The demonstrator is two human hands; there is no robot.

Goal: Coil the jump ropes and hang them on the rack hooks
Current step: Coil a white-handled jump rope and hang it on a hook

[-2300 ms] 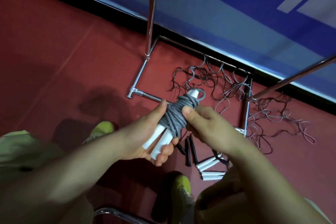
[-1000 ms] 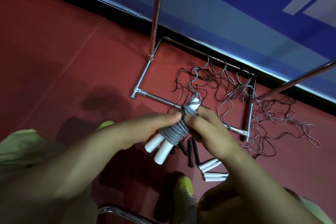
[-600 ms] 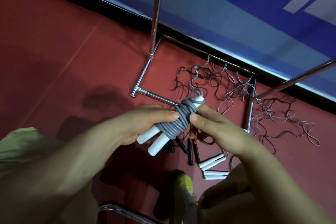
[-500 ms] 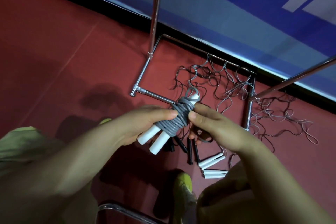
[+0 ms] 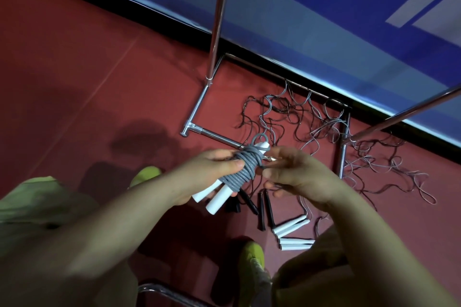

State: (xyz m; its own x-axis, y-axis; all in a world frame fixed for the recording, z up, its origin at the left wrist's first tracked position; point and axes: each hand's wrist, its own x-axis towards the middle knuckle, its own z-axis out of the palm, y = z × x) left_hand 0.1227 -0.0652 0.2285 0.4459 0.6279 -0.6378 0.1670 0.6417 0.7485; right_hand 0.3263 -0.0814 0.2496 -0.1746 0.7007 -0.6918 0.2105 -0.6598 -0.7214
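Beyond the hands, the rack's base bars (image 5: 214,136) and two upright poles frame a patch of red floor (image 5: 74,70) strewn with loose ropes (image 5: 324,129), while open floor lies to their left. The left hand (image 5: 207,172) grips the coiled grey jump rope (image 5: 243,169), which lies between the hands. Its white handles (image 5: 217,197) slant down-left toward the person, and a small loop sticks out at the far end. The right hand (image 5: 296,174) is just beside the coil, fingers curled near it; whether they pinch it cannot be told.
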